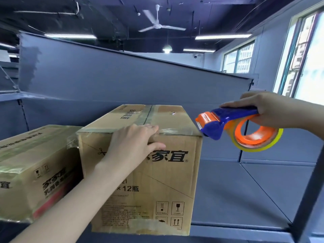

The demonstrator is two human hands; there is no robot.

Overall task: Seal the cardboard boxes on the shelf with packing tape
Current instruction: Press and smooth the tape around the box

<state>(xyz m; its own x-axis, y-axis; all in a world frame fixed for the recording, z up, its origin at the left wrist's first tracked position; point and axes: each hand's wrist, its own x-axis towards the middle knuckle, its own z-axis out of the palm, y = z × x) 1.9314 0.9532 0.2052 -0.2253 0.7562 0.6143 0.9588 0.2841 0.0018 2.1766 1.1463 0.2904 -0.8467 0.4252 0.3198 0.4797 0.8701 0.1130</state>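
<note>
The left hand (136, 142) presses flat on the brown cardboard box (140, 181) on the grey metal shelf (228, 190), likely to keep it still. The right hand (270, 109) grips the blue-and-orange tape gun (226, 125) at the box's top right corner.

The left box (26, 155) runs off the left edge. The left hand (133, 142) covers part of the print on the middle box (175, 183), whose fine print is too small to read.

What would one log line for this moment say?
left hand: presses box top front edge | right hand: holds tape dispenser at box's top right corner
</note>
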